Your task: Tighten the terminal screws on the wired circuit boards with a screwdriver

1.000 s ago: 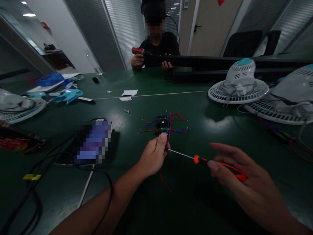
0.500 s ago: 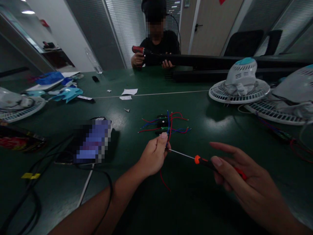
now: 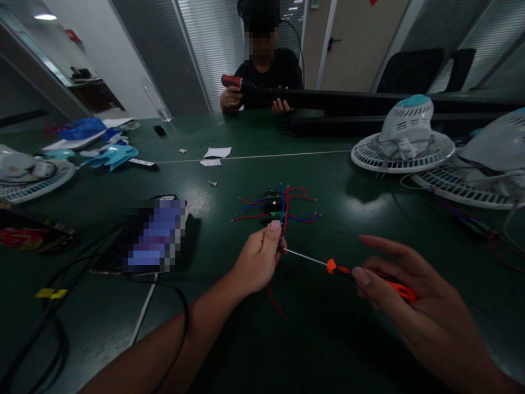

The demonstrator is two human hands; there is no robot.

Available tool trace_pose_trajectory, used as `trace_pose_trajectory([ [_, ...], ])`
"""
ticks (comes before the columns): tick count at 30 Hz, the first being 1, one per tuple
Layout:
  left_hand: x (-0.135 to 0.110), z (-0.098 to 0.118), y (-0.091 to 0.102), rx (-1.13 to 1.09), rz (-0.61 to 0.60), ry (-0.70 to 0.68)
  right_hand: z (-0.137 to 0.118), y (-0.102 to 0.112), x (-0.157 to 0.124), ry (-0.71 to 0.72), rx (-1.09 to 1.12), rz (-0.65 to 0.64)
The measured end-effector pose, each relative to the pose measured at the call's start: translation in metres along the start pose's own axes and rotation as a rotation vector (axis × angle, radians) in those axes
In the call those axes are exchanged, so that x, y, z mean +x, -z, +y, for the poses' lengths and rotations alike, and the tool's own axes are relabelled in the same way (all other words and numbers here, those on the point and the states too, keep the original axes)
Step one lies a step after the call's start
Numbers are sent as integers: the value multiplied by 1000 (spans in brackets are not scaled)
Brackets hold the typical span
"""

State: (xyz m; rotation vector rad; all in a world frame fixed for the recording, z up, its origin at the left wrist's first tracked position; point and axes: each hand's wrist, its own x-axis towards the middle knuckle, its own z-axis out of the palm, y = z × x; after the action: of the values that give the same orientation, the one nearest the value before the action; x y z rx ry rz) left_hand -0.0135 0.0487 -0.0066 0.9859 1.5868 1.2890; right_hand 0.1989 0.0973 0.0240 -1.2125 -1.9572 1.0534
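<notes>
My left hand [image 3: 260, 254] is closed around a small wired part, most of it hidden by the fingers. Red and blue wires [image 3: 286, 210] rise from it, and another red wire [image 3: 276, 302] hangs below. In my right hand [image 3: 410, 306] lies a screwdriver [image 3: 342, 270] with an orange and black handle, held between thumb and fingers, with the index finger lifted off. Its thin shaft points left, and the tip meets the part at my left fingertips. Just beyond my left hand, several small circuit boards [image 3: 274, 205] with red and blue wires lie on the table.
White fan heads [image 3: 404, 137] stand at the right. A phone [image 3: 158, 235] and black cables [image 3: 53, 312] are at the left. Paper scraps [image 3: 218, 152] lie farther back on the green table [image 3: 197, 219]. Across it, a person holds a red power drill [image 3: 232, 82] against a long black bar [image 3: 348, 101].
My right hand has shifted slightly on the handle, showing more of the orange grip. The screwdriver tip stays at the part, and my left hand is practically still.
</notes>
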Motion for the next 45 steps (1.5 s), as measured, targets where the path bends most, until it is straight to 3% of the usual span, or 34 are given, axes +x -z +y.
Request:
trace_pose_trajectory([
  [10, 2, -2, 1, 11, 9, 9, 3, 1, -1, -125, 29, -106],
  [18, 2, -1, 0, -13, -2, 12, 0, -1, 0, 28, -41, -46],
  [32, 1, 0, 1, 1, 6, 8, -3, 0, 1, -35, 22, 6],
  [40, 2, -3, 1, -7, 13, 4, -1, 2, -3, -158, 60, -79],
  [45, 1, -3, 1, -12, 5, -6, 1, 0, 0, -104, 56, -69],
])
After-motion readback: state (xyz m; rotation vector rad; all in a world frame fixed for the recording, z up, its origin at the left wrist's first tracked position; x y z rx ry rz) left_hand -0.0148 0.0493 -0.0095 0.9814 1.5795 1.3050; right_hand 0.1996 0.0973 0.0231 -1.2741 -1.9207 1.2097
